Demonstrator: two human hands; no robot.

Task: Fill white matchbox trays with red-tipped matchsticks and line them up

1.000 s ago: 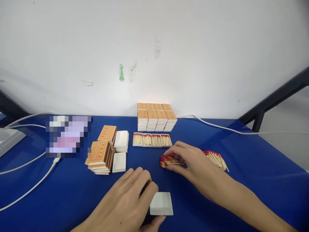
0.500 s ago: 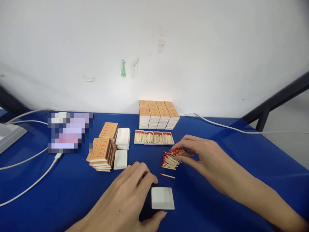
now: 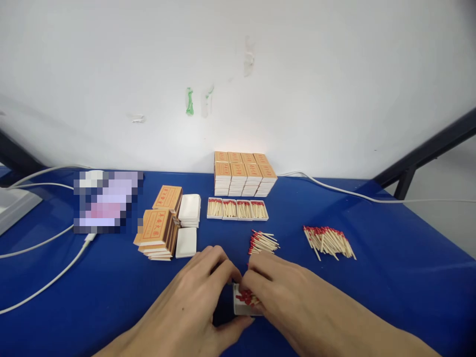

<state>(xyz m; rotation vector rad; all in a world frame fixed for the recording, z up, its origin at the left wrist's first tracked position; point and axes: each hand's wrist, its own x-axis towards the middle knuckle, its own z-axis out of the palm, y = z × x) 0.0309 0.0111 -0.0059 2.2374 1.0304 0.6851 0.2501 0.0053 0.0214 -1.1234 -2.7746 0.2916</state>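
A small white matchbox tray [image 3: 243, 311] lies on the blue table in front of me. My left hand [image 3: 197, 297] spans it, its fingertips at the far left corner and thumb at the near edge, gripping it between them. Over the tray, my right hand [image 3: 278, 292] is closed on a bunch of matches [image 3: 245, 297]; their red heads point left inside it, and the sticks are mostly hidden under the fingers. Just beyond that hand lies a small pile of loose matches [image 3: 262, 243]. Farther right is a larger loose pile [image 3: 329, 241].
Several filled match trays [image 3: 237, 209] stand in a row before stacked matchboxes [image 3: 245, 173] at the wall. Left are orange matchbox sleeves [image 3: 156, 230] and white trays [image 3: 189, 210]. A blurred phone-like object [image 3: 111, 201] and white cables [image 3: 48, 287] lie farther left.
My right hand has come from the loose matches toward me and left, bringing a bunch over the tray. The larger pile on the right is now uncovered. My left hand has barely moved.
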